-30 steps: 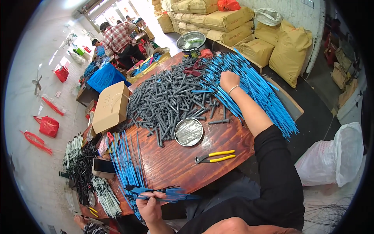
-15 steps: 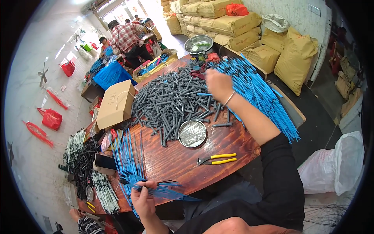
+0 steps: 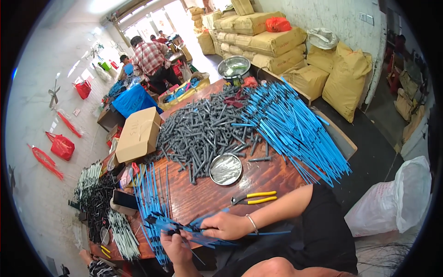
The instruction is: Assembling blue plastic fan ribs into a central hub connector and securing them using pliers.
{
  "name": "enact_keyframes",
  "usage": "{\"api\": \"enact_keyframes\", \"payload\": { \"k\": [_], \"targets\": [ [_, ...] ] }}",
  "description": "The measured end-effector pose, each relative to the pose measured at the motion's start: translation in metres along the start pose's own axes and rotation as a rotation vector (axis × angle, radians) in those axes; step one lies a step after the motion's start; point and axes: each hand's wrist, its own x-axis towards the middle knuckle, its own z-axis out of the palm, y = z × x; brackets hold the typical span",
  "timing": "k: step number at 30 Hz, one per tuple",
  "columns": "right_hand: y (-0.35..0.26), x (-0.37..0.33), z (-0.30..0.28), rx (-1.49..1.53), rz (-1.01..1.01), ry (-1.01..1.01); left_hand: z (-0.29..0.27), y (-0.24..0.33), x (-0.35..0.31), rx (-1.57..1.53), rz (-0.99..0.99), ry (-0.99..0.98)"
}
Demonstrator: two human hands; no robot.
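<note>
Lower centre of frame: left hand (image 3: 177, 249) held a bundle of blue rods (image 3: 205, 240) in closed fingers, presumably keeping them together. Right hand (image 3: 226, 226) overlapped the bundle; whether its fingers gripped, could not tell.

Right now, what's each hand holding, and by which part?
The left hand grips a bunch of blue rods near their black ends; for the right hand, I can't tell.

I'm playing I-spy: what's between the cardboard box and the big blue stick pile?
A heap of grey pegs lies between the box and the big blue stick pile, in the head view.
</note>
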Motion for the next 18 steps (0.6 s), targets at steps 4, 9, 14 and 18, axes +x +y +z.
{"api": "enact_keyframes", "payload": {
  "k": [4, 9, 14, 18],
  "targets": [
    [0.061, 0.011, -0.067, -0.522, -0.171, 0.187, -0.006, -0.007, 0.005, 0.007, -0.026, 0.008],
    [0.164, -0.023, -0.242, -1.256, 0.689, 0.572, -0.015, -0.003, 0.002, -0.187, -0.187, -0.067],
    [0.209, -0.023, -0.270, -1.306, 0.909, 0.515, -0.007, -0.013, 0.006, 0.162, -0.087, -0.035],
    [0.212, -0.008, -0.278, -1.267, 0.937, 0.512, 0.012, 0.006, 0.005, 0.157, -0.200, -0.073]
  ]
}}
